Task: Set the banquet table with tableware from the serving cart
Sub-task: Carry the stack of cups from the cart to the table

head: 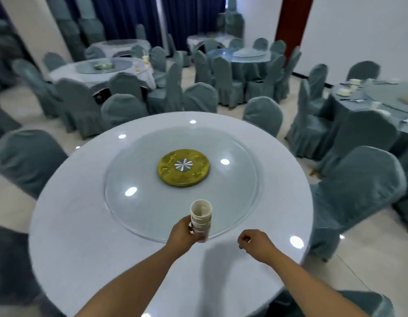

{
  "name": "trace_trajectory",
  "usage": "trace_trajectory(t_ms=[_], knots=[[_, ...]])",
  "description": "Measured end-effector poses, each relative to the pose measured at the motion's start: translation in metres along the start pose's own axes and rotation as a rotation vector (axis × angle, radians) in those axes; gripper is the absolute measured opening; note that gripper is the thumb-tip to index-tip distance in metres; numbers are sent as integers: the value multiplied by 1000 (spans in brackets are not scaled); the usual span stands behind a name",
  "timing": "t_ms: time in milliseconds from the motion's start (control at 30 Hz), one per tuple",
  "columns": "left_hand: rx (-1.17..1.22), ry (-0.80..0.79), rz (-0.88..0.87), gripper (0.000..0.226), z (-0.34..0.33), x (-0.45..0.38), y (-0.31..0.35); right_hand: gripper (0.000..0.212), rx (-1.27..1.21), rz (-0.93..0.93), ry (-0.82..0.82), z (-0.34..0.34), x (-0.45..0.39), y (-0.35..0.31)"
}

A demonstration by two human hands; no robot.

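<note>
From the head view, my left hand (183, 234) is wrapped around a stack of paper cups (201, 219), holding it upright over the near edge of the glass turntable (139, 179) on the round banquet table (84, 236). My right hand (255, 243) hovers just to the right of the stack, fingers curled in and clutching nothing that I can see. A gold disc (183, 168) sits at the turntable's centre. Covered chairs (358, 186) ring the table, and more tables stand farther off.
</note>
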State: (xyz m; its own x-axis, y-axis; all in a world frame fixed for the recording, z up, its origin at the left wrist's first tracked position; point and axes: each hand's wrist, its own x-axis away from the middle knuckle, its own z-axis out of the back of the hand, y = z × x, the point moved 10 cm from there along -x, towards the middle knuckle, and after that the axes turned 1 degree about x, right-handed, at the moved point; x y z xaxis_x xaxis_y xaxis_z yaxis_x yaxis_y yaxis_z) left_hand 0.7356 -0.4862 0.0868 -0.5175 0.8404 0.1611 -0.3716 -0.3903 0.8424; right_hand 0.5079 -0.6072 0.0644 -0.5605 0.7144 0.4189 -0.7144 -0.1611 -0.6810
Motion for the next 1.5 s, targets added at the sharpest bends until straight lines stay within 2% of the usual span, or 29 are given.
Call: trace_trajectory(t_ms=[133, 267, 700, 1100, 1233, 1400, 1500], knots=[[39, 118, 104, 34, 52, -12, -36, 18, 40, 50, -25, -14, -32, -22], [83, 210, 177, 35, 95, -35, -76, 21, 30, 40, -41, -32, -61, -35], [106, 307, 318, 36, 172, -102, -206, 20, 70, -89, -50, -90, -131, -50], [160, 361, 346, 41, 169, -106, -246, 19, 43, -247, 43, -94, -123, -25], [124, 314, 375, 59, 160, -102, -253, 19, -14, -276, 84, -91, -116, -18], [97, 282, 544, 67, 145, -82, -265, 26, -77, -266, 116, -82, -94, -17], [92, 214, 594, 60, 129, -69, -256, 30, -103, -256, 127, -75, -79, -18]])
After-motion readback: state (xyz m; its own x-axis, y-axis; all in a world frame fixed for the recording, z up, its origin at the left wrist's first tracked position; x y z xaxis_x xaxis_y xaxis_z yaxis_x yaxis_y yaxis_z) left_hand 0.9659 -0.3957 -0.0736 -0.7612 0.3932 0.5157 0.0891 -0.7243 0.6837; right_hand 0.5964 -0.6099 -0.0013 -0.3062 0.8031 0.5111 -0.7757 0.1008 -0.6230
